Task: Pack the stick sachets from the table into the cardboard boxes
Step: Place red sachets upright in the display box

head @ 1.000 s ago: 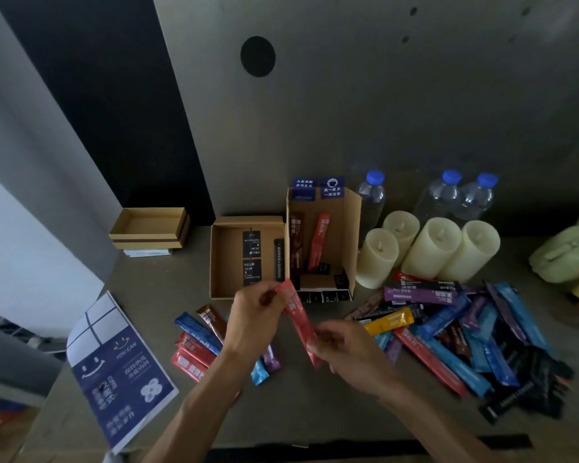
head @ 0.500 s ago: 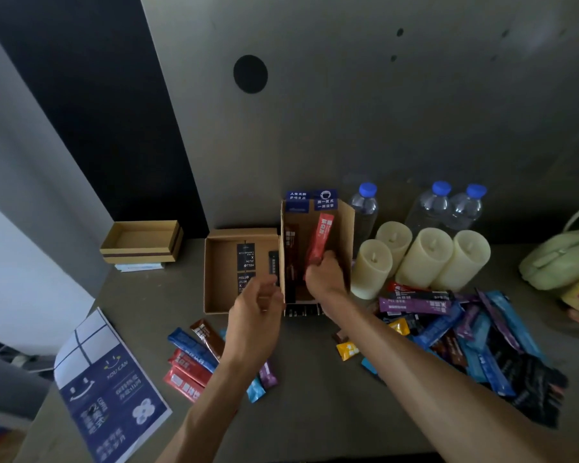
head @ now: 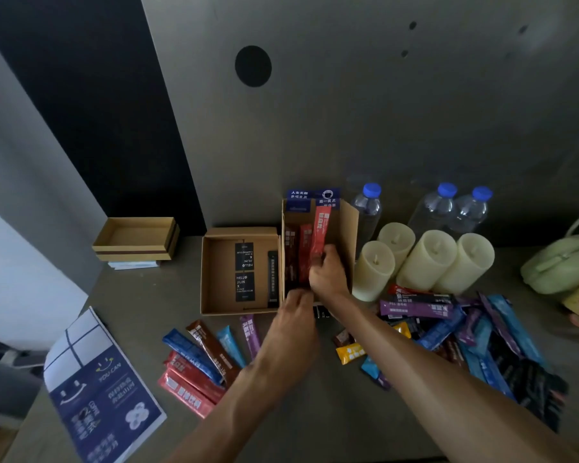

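My right hand (head: 328, 277) is inside the upright box (head: 350, 225), fingers curled round the lower end of the red sachet (head: 321, 233). The sachet stands on end against the back wall, beside another red one and some brown sachets (head: 291, 259). A second ago both hands held this sachet over the worktop (head: 315, 412). Now it is in the box, so this piece is as good as packed and I only have to let go.

My left hand (head: 296, 320) has come off the sachet and sits at the box's front edge. Its back is toward the camera, so I cannot tell whether it grips the cardboard or just rests there. I read it as steadying the box.

To the left lies the flat box (head: 214, 289), open, with a black sachet (head: 272, 279) along its right wall. Most of the work remains. A big pile (head: 488, 332) of blue, purple and black sachets covers the worktop on the right, and a small group (head: 201, 365) lies on the left near a booklet (head: 104, 396). Candles (head: 426, 259) and bottles (head: 446, 205) stand just right of the upright box, close enough to knock when I withdraw.
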The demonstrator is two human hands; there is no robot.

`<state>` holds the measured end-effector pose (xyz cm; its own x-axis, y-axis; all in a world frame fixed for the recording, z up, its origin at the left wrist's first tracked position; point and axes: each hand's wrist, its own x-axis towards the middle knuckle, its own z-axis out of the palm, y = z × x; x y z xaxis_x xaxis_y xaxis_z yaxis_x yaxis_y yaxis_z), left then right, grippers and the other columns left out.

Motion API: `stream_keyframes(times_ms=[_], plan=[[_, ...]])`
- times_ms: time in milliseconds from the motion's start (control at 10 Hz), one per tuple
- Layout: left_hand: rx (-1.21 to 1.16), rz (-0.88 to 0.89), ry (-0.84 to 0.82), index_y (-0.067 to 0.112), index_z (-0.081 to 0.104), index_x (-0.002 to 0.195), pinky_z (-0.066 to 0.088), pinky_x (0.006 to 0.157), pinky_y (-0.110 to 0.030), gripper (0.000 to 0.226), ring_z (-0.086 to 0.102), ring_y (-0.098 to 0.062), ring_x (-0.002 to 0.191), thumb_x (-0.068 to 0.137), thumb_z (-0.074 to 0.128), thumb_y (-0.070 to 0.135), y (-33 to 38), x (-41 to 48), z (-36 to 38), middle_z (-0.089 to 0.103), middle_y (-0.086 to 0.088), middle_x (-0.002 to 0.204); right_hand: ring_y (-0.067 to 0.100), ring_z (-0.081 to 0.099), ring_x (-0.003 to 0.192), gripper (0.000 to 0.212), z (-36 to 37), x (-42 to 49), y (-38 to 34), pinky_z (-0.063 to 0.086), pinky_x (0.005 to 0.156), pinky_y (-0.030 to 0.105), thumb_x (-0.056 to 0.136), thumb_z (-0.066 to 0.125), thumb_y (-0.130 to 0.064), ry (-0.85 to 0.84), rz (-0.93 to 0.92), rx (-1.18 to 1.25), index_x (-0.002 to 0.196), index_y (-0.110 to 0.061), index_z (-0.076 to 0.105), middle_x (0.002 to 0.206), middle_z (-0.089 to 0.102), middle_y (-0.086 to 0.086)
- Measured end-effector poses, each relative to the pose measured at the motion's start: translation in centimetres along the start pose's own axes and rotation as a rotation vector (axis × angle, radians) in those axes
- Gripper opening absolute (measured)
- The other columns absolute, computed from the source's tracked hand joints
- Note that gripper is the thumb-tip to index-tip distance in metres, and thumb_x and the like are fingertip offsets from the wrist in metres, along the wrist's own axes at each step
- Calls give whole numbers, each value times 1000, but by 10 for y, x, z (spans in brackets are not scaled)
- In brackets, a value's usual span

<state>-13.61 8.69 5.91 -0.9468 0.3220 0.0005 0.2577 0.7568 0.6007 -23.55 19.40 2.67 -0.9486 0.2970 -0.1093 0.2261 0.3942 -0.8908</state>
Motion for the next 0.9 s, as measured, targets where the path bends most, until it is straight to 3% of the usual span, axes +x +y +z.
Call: stream_keyframes(times_ms=[100,200,300,400,500,600,700,900], plan=[[338,82,0,3,49,139,43,109,-33,47,36,-25,136,93,51,4,6,27,-2,35,-14,148,31,59,104,21,-4,0,10,42,76,26,102,48,-10,-23,60,-32,120,-1,51,105,56,10],[689,108,-65,4,55,130,41,108,-41,39,37,-29,132,91,55,12,15,48,-18,49,-15,137,35,57,118,29,-4,1,18,39,84,28,103,47,-11,-58,94,-113,128,3,51,122,59,19],[1084,276,-27,12,59,124,32,111,-45,36,42,-30,128,90,61,25,31,73,-66,57,-9,130,33,58,121,25,0,4,21,38,84,24,102,48,-10,-51,91,-258,125,0,54,127,61,17],[1174,465,-90,14,61,117,38,95,-38,27,55,-26,113,92,55,20,41,112,-116,62,-8,120,36,58,117,28,8,4,25,41,86,29,100,49,-8,-23,88,-265,126,0,53,125,60,19],[943,366,-315,13,65,120,48,90,-36,31,60,-28,109,93,51,9,44,151,-140,64,-10,120,33,57,119,22,18,2,28,46,102,37,98,51,-8,81,72,-335,120,-7,52,123,60,15],[714,225,-487,15,67,123,47,102,-40,41,58,-24,118,94,42,0,54,183,-145,64,-3,130,34,59,119,39,24,-1,32,50,102,44,87,62,-3,172,-77,-436,124,-5,50,126,61,17],[561,139,-595,14,69,117,52,96,-34,42,65,-17,107,93,40,-3,58,201,-130,69,-3,121,40,65,113,45,23,0,31,57,94,47,85,66,0,203,-135,-581,128,2,53,124,63,23],[500,35,-716,23,75,111,57,92,-41,40,70,-20,101,93,46,2,37,221,-102,73,1,110,30,63,119,36,19,6,24,53,100,41,100,53,-9,113,-116,-669,135,-10,44,131,58,13]])
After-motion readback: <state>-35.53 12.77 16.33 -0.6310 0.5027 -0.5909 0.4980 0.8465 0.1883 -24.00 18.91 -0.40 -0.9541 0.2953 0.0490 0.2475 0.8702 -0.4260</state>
